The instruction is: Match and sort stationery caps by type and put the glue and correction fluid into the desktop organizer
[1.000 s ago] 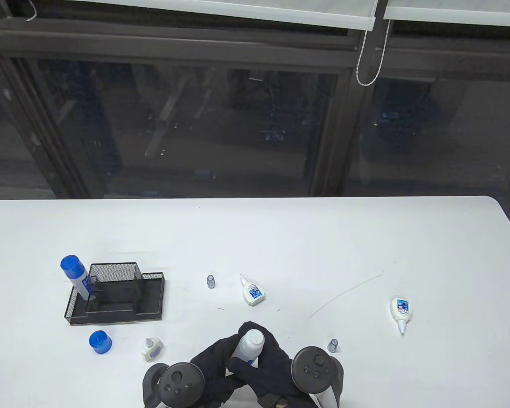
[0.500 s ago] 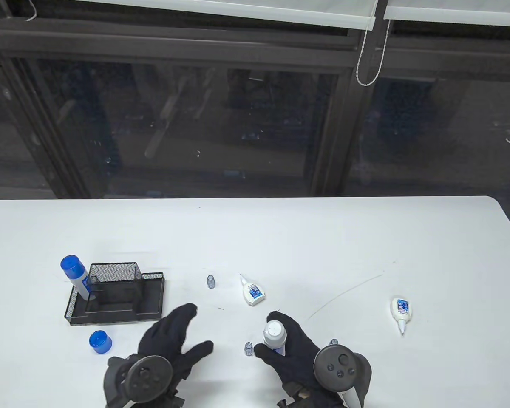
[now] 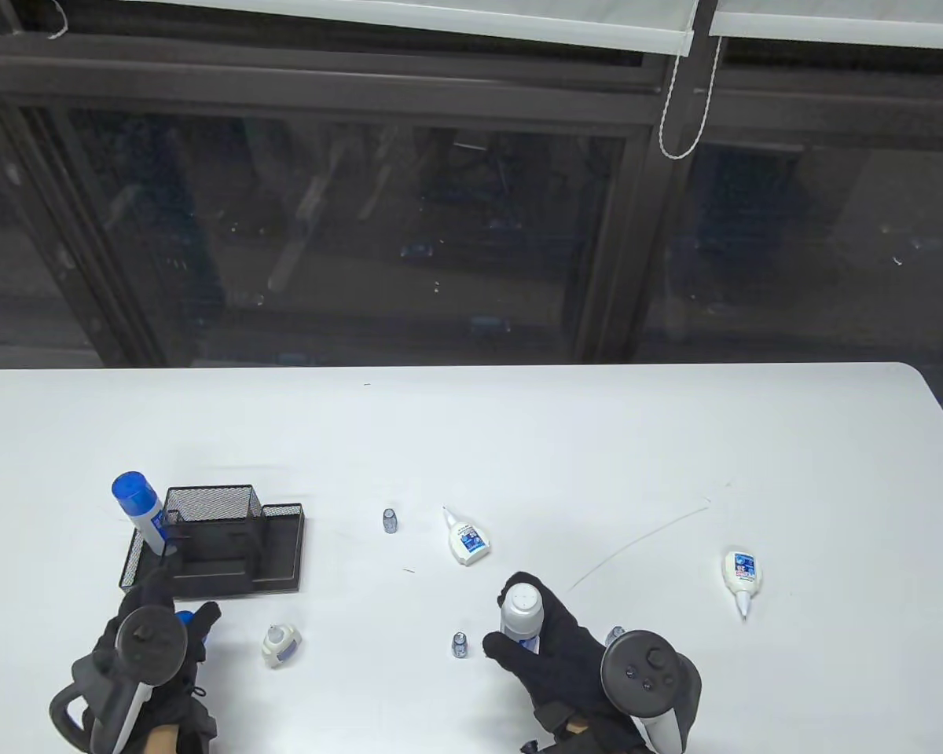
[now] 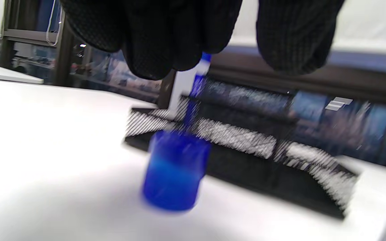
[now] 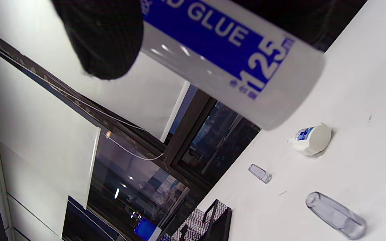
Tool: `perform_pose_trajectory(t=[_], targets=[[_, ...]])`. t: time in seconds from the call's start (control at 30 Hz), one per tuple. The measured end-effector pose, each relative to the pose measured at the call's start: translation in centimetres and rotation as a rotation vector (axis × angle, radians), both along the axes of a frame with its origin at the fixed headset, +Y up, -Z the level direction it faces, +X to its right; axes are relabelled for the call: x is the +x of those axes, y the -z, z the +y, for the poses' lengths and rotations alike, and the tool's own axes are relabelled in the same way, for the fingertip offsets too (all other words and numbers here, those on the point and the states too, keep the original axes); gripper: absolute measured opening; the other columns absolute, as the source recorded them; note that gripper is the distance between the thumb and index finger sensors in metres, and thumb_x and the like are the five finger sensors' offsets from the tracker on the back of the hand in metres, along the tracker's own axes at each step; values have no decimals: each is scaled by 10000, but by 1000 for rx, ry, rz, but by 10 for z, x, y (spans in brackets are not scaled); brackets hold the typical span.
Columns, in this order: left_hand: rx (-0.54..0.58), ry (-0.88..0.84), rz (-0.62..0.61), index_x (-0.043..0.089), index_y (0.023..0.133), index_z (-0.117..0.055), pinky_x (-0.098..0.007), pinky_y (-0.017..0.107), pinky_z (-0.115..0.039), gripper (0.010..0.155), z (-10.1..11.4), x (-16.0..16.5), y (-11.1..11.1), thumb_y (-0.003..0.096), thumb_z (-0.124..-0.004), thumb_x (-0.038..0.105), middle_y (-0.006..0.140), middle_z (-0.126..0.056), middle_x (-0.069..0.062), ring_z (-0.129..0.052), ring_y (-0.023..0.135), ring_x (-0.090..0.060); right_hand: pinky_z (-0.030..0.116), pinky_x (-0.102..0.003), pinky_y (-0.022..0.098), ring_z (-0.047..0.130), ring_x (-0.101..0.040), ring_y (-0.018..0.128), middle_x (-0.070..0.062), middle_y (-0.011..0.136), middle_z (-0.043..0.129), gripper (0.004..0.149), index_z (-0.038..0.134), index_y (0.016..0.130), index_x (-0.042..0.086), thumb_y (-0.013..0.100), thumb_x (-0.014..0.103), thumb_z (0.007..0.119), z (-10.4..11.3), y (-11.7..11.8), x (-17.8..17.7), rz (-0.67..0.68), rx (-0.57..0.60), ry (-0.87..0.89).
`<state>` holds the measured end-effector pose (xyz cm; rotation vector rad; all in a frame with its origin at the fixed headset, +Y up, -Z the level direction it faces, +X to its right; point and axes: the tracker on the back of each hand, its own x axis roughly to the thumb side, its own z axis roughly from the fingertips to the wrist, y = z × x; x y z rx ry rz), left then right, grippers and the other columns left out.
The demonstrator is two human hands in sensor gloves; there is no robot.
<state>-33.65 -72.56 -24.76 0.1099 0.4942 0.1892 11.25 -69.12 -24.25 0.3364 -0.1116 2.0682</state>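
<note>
The right hand (image 3: 554,652) is gripping a white cylindrical glue bottle with a blue label (image 3: 520,614), fingers and thumb curled round its body. In the table view the bottle's flat base is facing up toward the camera, its long axis standing near upright. The right wrist view is supplying what that view cannot: the label lettering "GLUE" and "125" on the bottle (image 5: 226,53), with the base end pointing away from the palm.

The left hand (image 3: 157,640) is hovering over a translucent blue cylindrical cap (image 4: 174,170), which is standing on the white worktop (image 3: 519,440) just in front of the black mesh desktop organizer (image 3: 228,542). The table view is hiding most of this cap under the hand; the left wrist view is showing it clear of the fingertips (image 4: 152,50), which are hanging straight and holding nothing.

A blue-capped glue stick (image 3: 143,514) is standing tilted in the organizer's left compartment. Right of the organizer, a small white correction fluid bottle (image 3: 465,540) is lying with its nozzle pointing away from the person.
</note>
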Motion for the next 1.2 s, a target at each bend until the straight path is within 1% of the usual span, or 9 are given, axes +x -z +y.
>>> perform_pose_trajectory(t=[0.07,0.23,0.53,0.77,0.9,1.0,1.07,1.13,1.2], targets=[[-75,-19,1,245,1107,-620,-549,707,-704,738,-12,-2,5,491,-796,613,1128,-749,-89,-886,971,-312,635,-605,674,813,-417,886,-145,999,761,695,593,1044,194,453,439,864,0,-1,-2,5,2,-19],[-134,-4,10,237,1117,-603,-550,708,-703,759,-26,-1,11,488,-794,617,1139,-737,-63,-877,980,-309,636,-603,672,814,-418,882,-152,996,762,695,596,1043,184,454,437,865,-3,-1,-7,33,-11,-25],[-152,29,24,275,1105,-615,-527,700,-724,655,-32,2,18,525,-818,505,1118,-759,-23,-907,950,-263,637,-602,673,815,-418,882,-151,996,762,696,600,1042,182,451,435,867,-4,-1,-9,29,-10,-56],[-159,40,17,277,1104,-616,-518,697,-737,658,-30,4,18,518,-839,477,1112,-764,-21,-923,934,-244,637,-602,673,816,-415,882,-151,995,762,697,600,1041,183,449,434,868,-6,-1,-12,38,-14,-80],[-10,55,-19,228,1081,-655,-514,683,-751,648,-4,15,9,510,-847,466,1085,-798,-71,-947,902,-258,637,-600,675,816,-412,885,-148,997,762,695,598,1043,186,452,435,867,-6,-2,-16,52,-12,-94],[224,18,-104,234,1088,-636,-518,678,-755,658,37,35,-5,510,-846,468,1086,-798,-73,-957,892,-266,639,-599,674,815,-415,884,-151,996,763,696,600,1042,184,451,435,868,-7,-2,-20,69,-19,-99],[354,-66,-190,235,1089,-635,-520,677,-757,656,62,50,-12,513,-841,471,1088,-796,-76,-956,894,-266,640,-597,674,816,-412,884,-145,997,762,697,599,1043,185,451,439,865,-7,-2,-22,82,-27,-96],[463,-233,-342,234,1093,-630,-529,683,-749,652,90,72,-16,519,-836,464,1096,-788,-80,-951,902,-271,641,-595,674,819,-410,882,-147,995,763,698,597,1042,181,452,438,865,-10,-2,-24,98,-43,-84],[506,-354,-477,228,1098,-628,-534,687,-747,651,109,92,-16,523,-835,453,1101,-784,-84,-947,909,-279,644,-593,672,821,-411,880,-149,994,764,696,600,1041,177,452,436,867,-11,-1,-24,95,-49,-77]])
